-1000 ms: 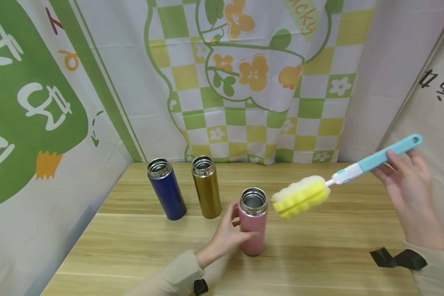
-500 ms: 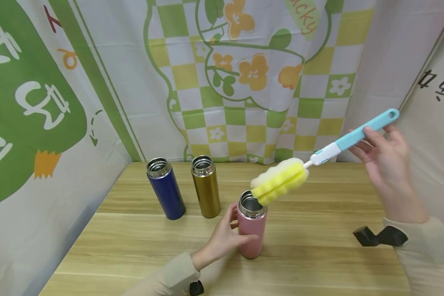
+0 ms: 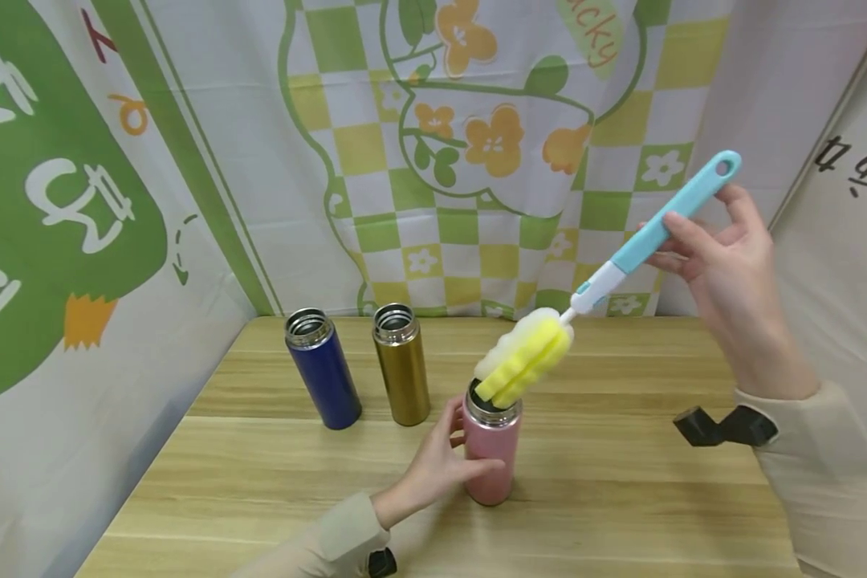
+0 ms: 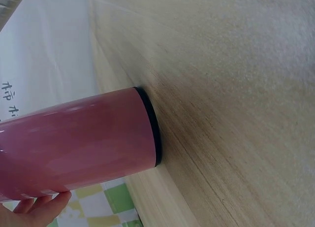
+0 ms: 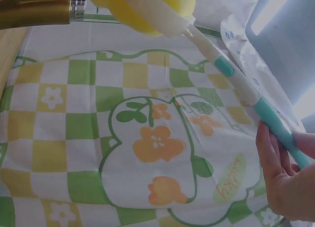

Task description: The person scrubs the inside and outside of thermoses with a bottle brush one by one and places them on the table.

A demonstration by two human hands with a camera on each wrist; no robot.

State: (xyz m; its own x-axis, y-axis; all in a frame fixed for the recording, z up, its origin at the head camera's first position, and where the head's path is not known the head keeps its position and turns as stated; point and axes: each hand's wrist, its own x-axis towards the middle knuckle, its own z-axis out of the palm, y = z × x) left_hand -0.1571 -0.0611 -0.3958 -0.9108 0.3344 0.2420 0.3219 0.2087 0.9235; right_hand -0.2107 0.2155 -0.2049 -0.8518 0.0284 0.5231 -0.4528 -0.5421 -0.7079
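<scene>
A pink bottle point(image 3: 490, 457) with a steel neck and no lid stands upright on the table, and my left hand point(image 3: 444, 466) grips its side with the thumb across the front. In the left wrist view the pink bottle point(image 4: 83, 143) shows its dark base on the wood, with fingers point(image 4: 44, 210) behind it. My right hand point(image 3: 730, 273) holds a bottle brush by its turquoise handle point(image 3: 675, 213), tilted down to the left. The yellow and white sponge head point(image 3: 527, 357) has its tip at the mouth of the pink bottle. Fingers and thumb pinch the brush handle point(image 5: 280, 128) in the right wrist view.
A blue bottle point(image 3: 325, 373) and a gold bottle point(image 3: 402, 369), both without lids, stand left of the pink one on the wooden table point(image 3: 621, 514). A checked, flowered curtain point(image 3: 491, 160) hangs behind the table; printed cloth point(image 3: 50, 201) covers the left side.
My right hand has moved left and up with the bottle brush, tilting it more steeply. The sponge tip has come from beside the pink bottle to its mouth. My left hand keeps its grip.
</scene>
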